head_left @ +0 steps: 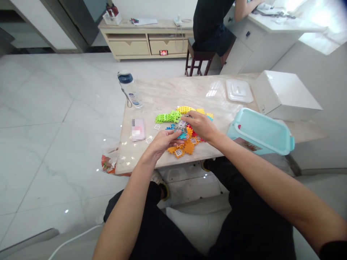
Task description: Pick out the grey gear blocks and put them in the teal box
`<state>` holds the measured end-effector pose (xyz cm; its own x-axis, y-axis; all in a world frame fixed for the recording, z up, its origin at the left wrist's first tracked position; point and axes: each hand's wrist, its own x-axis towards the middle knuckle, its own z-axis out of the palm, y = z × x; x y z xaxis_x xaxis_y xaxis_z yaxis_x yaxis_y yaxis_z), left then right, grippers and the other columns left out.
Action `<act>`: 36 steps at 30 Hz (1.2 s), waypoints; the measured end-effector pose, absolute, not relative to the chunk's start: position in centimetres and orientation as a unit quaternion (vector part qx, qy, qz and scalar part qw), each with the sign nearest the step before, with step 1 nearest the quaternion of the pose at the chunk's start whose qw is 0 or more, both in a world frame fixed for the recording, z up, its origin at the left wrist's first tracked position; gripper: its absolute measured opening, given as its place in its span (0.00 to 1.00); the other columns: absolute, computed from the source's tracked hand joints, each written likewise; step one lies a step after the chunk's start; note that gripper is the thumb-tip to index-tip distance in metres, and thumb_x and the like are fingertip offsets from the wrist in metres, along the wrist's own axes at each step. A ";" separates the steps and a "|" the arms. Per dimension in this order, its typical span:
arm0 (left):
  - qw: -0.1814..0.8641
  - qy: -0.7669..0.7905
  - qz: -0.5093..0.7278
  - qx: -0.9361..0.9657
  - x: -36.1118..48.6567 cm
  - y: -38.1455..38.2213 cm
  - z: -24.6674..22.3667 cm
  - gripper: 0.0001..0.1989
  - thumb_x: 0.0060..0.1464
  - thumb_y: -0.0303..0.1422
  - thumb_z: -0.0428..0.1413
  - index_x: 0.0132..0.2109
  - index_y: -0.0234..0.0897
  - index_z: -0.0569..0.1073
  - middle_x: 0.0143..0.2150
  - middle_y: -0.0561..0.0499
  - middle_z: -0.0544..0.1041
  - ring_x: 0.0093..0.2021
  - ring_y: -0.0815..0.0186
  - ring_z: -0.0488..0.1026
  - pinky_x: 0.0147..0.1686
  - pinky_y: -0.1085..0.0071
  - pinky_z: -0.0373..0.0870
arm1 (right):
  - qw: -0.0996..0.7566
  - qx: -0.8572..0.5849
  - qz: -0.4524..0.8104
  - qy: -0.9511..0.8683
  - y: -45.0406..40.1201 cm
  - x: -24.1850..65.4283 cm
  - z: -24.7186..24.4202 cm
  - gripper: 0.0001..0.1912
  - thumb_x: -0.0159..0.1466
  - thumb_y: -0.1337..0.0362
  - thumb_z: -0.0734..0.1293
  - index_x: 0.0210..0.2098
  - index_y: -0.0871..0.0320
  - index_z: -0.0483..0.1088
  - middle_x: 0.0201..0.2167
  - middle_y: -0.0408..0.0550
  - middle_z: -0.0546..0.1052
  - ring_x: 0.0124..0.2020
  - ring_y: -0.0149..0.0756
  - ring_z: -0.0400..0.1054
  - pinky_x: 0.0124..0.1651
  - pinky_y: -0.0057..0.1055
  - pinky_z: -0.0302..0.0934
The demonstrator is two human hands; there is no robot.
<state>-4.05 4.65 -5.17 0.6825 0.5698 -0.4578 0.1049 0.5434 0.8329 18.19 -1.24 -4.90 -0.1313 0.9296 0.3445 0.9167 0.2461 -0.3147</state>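
Note:
My left hand [164, 142] is closed on a blue toothed piece [182, 135] above the near half of the table. Just to the upper right, my right hand [200, 124] pinches a small grey piece [189, 116], partly hidden by the fingers. Beyond the hands lies a row of green pieces [166, 117], and behind it a row of yellow pieces [185, 109]. Orange pieces [189, 147] spread below and between the hands, with red pieces [195, 134] partly hidden under my right hand. Small white window-like grid pieces [157, 126] lie around them.
On the table [151, 90] are a water bottle [132, 92], a pink card pack [138, 129], a turquoise bin [260, 131], a clear lid [239, 91] and a white box [290, 94]. A person [210, 25] sits on a stool beyond the table.

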 end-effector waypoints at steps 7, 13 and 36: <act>0.798 0.371 0.179 0.439 -4.0 5.2 -4.4 0.18 0.58 0.45 0.73 0.41 0.33 0.82 0.37 0.41 0.87 0.36 0.64 0.85 0.28 0.77 0.72 | 0.193 -0.584 -0.020 -0.788 -1.9 17.9 -4.0 0.17 0.75 0.73 0.61 0.56 0.53 0.76 0.48 0.54 0.77 0.49 0.45 0.69 0.53 0.41 0.69; 0.781 0.403 0.188 0.438 -3.6 5.1 -4.3 0.16 0.62 0.42 0.69 0.42 0.31 0.83 0.35 0.40 0.87 0.33 0.64 0.84 0.27 0.77 0.71 | 0.204 -0.579 0.022 -0.789 -2.3 17.2 -4.4 0.25 0.73 0.77 0.60 0.64 0.52 0.73 0.53 0.56 0.77 0.55 0.46 0.71 0.60 0.45 0.70; 0.449 0.431 0.222 0.750 -2.3 3.4 -6.3 0.08 0.52 0.30 0.62 0.26 0.39 0.72 0.27 0.47 0.80 0.33 0.57 0.79 0.33 0.68 0.69 | 0.362 -0.564 0.267 -0.693 -2.4 14.8 -5.9 0.30 0.76 0.50 0.68 0.74 0.50 0.66 0.69 0.56 0.72 0.71 0.48 0.66 0.76 0.53 0.58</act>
